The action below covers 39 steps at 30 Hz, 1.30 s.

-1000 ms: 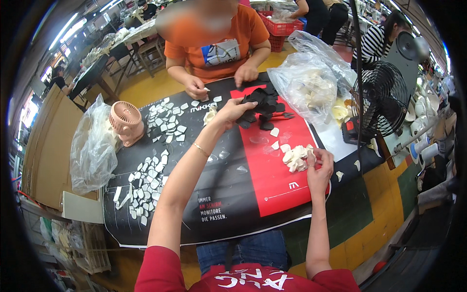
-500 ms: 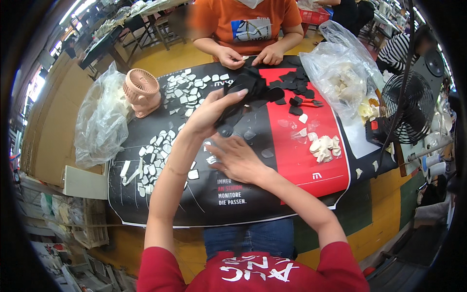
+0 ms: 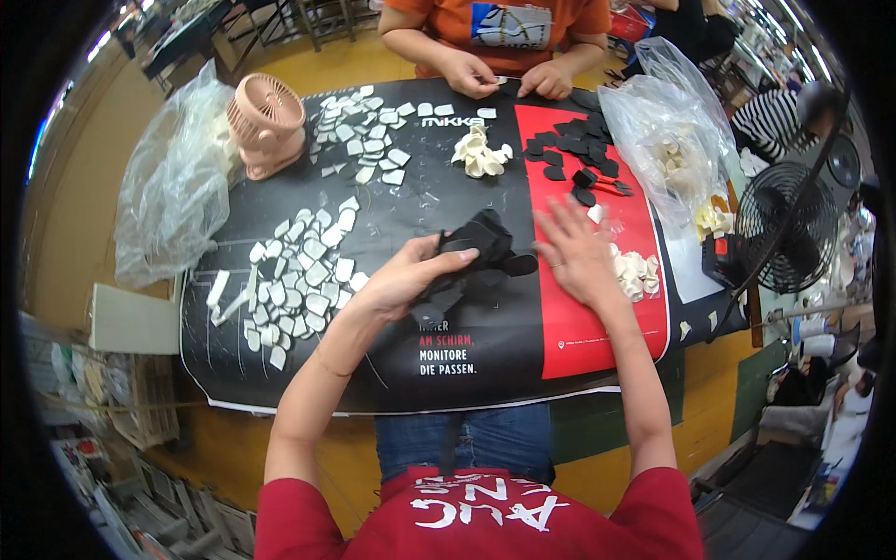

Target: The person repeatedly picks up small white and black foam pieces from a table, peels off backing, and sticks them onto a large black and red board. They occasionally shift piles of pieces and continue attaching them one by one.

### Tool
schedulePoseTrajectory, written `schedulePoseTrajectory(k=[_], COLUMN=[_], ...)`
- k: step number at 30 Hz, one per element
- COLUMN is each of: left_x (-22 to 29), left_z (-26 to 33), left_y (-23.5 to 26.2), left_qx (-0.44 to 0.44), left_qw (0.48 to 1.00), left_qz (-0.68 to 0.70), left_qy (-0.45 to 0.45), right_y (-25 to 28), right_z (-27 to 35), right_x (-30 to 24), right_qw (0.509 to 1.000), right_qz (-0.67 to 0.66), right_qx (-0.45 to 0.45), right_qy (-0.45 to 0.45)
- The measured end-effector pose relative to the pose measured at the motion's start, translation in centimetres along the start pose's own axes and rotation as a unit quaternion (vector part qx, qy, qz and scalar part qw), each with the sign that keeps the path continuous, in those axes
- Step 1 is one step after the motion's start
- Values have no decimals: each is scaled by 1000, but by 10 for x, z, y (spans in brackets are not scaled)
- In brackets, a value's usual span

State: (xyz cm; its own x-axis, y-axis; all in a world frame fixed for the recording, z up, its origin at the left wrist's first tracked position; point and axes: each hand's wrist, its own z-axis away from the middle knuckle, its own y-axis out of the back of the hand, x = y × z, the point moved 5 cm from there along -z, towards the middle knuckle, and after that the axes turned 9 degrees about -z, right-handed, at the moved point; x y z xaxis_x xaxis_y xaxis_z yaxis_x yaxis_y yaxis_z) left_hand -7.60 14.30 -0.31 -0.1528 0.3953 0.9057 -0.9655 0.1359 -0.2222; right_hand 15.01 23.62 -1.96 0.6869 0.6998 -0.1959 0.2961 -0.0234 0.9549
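My left hand [image 3: 409, 278] is closed round a bunch of black, flat, round-ended pieces [image 3: 476, 254], thumb on top, over the middle of the printed black mat [image 3: 504, 364]. To its right, my right hand [image 3: 581, 257] has its fingers spread, palm down over the mat's red part, and nothing shows in it; it is slightly blurred. Beside it lies a cream pile of thin pieces [image 3: 637, 275]. Beyond its fingertips are a white piece [image 3: 595, 214], loose black pieces [image 3: 581, 140] and a small red-handled tool [image 3: 611, 186]. Left of my left hand, white dark-edged pieces [image 3: 303, 285] are scattered.
Across the table, a person in an orange shirt [image 3: 429, 42] holds a small light piece. More white pieces [image 3: 373, 140] and a cream heap [image 3: 481, 154] lie far off. A pink fan [image 3: 266, 126] and plastic bag [image 3: 173, 187] stand left; another bag [image 3: 672, 140] and black fan [image 3: 784, 224] stand right.
My left hand has come nearer me with the black pieces, uncovering the far cream heap. My right hand has moved right from mid-mat onto the red part. The whole view has shifted somewhat.
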Motion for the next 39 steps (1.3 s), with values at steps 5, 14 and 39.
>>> schedulePoseTrajectory(k=[5,14,39], left_x=[-8,16,8], left_z=[-33,-14,-21], left_y=[-14,4,6], left_qx=[0,171,218], left_qw=[983,822,911], left_qz=[-185,-497,-264], left_qy=[-14,-218,-229], right_y=[34,28,39], right_z=[14,14,20], right_x=[25,-23,-32], right_qw=[988,958,952], right_qz=[73,-243,-228], right_qx=[126,134,176], right_qy=[-51,-74,-103])
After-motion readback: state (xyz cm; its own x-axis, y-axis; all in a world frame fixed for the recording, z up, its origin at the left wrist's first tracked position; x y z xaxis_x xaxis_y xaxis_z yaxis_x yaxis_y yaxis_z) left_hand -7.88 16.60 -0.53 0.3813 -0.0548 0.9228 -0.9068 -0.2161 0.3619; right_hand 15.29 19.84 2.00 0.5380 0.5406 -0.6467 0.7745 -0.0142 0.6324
